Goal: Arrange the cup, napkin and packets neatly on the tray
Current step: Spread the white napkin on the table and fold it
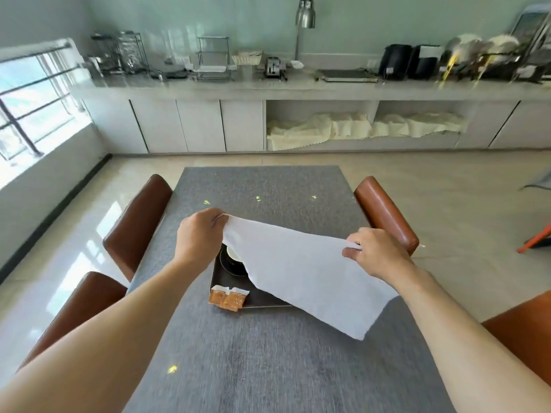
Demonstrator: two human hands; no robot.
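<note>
- The white napkin [301, 272] hangs spread in the air above the tray [262, 299] and hides most of it; only the tray's left part and a strip of its near edge show.
- The cup [234, 253], pale inside, stands on a dark round saucer [231, 265] at the tray's far left corner; the napkin covers its right side, so its handle and full outline cannot be made out.
- The left hand [198, 234] is closed in a pinch on the napkin's far left corner, above the tray's far left corner.
- The right hand [372, 251] is closed in a pinch on the napkin's right corner, above the tray's right side; its fingertips are partly tucked behind the paper.
- The napkin looks thin, matte and soft, sagging from the two held corners to a loose point that hangs past the tray's near right corner.
- Two packets [228, 298], orange-brown with white tops and crimped ends, lie side by side on the tray's near left corner, overhanging its edge a little; their print is too small to read.
- The tray is dark, flat and rectangular with a low rim, and rests on the grey, woven-textured bench [262, 362].
- Brown leather-like chairs [137, 222] stand on either side of the tray along the bench.
</note>
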